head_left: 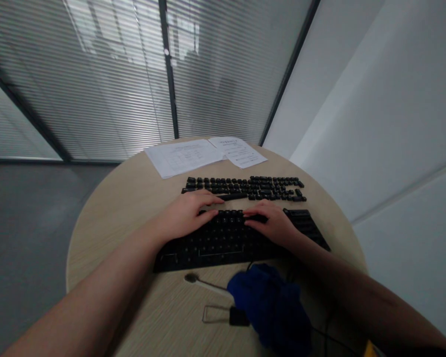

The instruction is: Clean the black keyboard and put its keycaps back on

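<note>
A black keyboard (223,243) lies in front of me on the round wooden table. Keycaps show along its far rows, while much of the nearer part has bare key stems. My left hand (188,210) rests at its far left, fingers stretched and apart; the fingertips reach towards loose black keycaps (226,186) and the thumb touches the top row. Over the top row on the right is my right hand (269,223), thumb and index finger extended with a gap between them. I see nothing held in either hand. Behind the keyboard the loose keycaps are laid out in rows.
Printed papers (186,156) lie at the table's far side. Nearer me are a toothbrush (208,285), a wire-loop tool with a black handle (240,316) and a crumpled blue cloth (271,307). A cable runs by the cloth. A white wall (401,124) stands right of the table.
</note>
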Motion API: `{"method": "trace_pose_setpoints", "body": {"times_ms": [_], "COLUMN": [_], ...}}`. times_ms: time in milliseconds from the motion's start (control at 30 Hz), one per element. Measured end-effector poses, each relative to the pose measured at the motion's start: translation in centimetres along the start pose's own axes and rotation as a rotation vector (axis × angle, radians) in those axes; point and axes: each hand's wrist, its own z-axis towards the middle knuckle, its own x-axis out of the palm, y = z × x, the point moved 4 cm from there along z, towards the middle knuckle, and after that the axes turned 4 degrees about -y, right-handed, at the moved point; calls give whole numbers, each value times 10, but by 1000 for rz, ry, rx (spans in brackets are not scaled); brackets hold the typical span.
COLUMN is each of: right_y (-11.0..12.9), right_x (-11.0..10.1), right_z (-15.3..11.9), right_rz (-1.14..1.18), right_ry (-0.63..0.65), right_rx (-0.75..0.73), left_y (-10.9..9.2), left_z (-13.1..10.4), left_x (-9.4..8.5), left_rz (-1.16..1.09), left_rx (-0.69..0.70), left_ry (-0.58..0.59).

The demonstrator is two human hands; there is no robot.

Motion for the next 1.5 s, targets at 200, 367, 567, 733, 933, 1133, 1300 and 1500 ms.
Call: {"method": "trace_pose_setpoints", "body": {"times_ms": [200, 367, 567, 733, 933, 1133, 1300, 1500], "right_y": [4, 4, 6, 9, -13, -65, -110, -130], "right_x": [0, 0, 0, -12, -45, -54, -42, -24], "right_z": [2, 2, 2, 3, 13, 62, 111, 134], "right_rz": [-26, -86, -92, -127, -185, -341, -445, -432], "right_ry": [8, 38, 50, 34, -181, -50, 105, 211], "right_rx": [-23, -21, -27, -122, -101, 77, 305, 339], "left_y": [-17, -36, -36, -35, -33, -31, -29, -27], "left_z": [1, 3, 4, 6, 10, 10, 5, -2], "left_x": [13, 36, 49, 50, 52, 50, 49, 44], "left_rz": [96, 216, 267, 238, 215, 196, 210, 231], "left_rx": [70, 188, 175, 153, 125, 145, 172, 213], "left_ry": [66, 105, 148, 134, 112, 102, 99, 72]}}
